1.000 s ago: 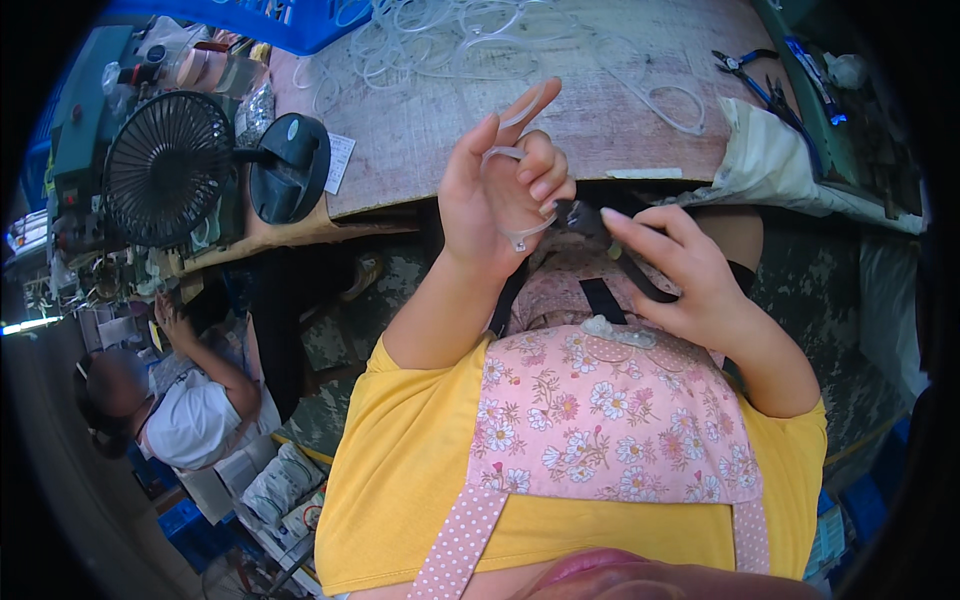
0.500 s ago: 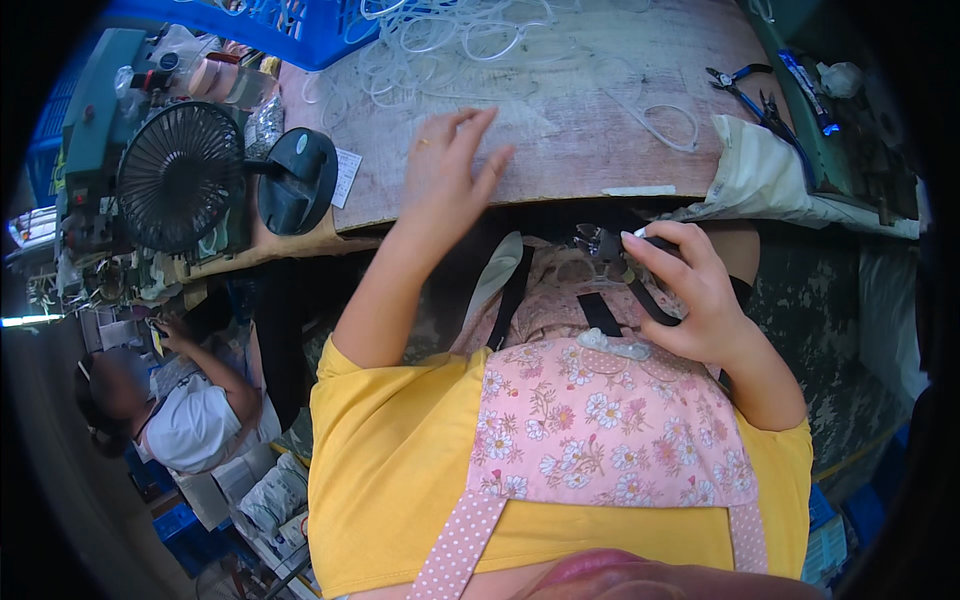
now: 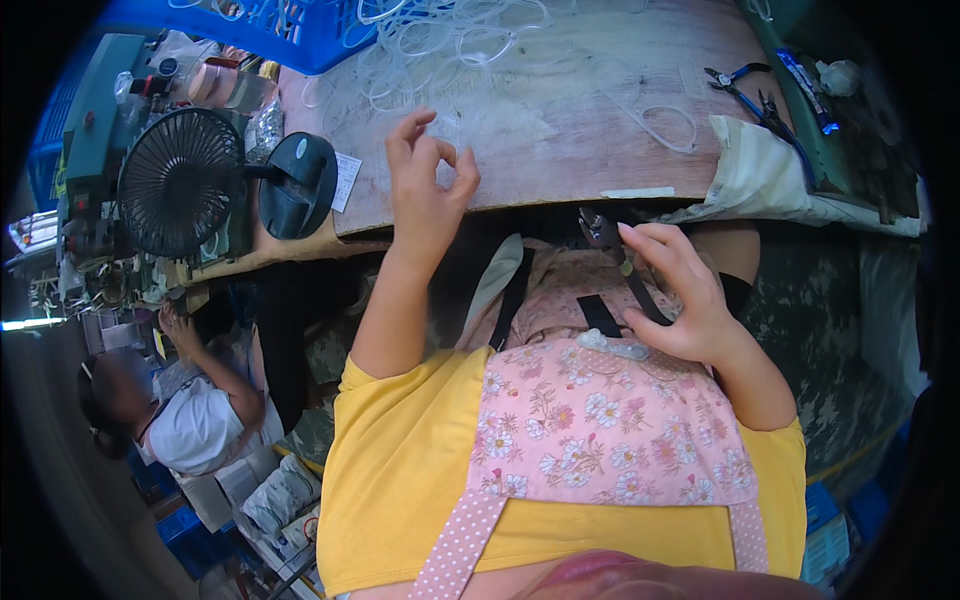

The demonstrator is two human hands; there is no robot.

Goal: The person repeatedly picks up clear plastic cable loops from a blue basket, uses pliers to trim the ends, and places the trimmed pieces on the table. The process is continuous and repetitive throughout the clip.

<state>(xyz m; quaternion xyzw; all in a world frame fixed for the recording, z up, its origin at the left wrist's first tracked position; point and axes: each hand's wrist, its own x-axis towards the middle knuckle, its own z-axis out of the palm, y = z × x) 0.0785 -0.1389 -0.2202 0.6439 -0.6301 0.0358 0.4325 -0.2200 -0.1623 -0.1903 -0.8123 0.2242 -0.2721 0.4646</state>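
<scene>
Clock from mid-view: at 3, the bare right hand [image 3: 690, 300] wraps loosely round black-handled metal pliers [image 3: 605, 235], jaws toward 11, their opening unclear. At 11, the left hand [image 3: 425, 180] bends thumb and forefinger nearly into a ring; whether anything is pinched there, I cannot tell. The thin clear loop crossing it a second ago is gone, suggesting release. Clear plastic tubing [image 3: 415, 52] lies coiled on the worn wooden table [image 3: 580, 140] toward 12. Print on the white paper slip [image 3: 346, 182] at half past ten and blue-and-white packet [image 3: 808, 90] at 2 is too small to read.
</scene>
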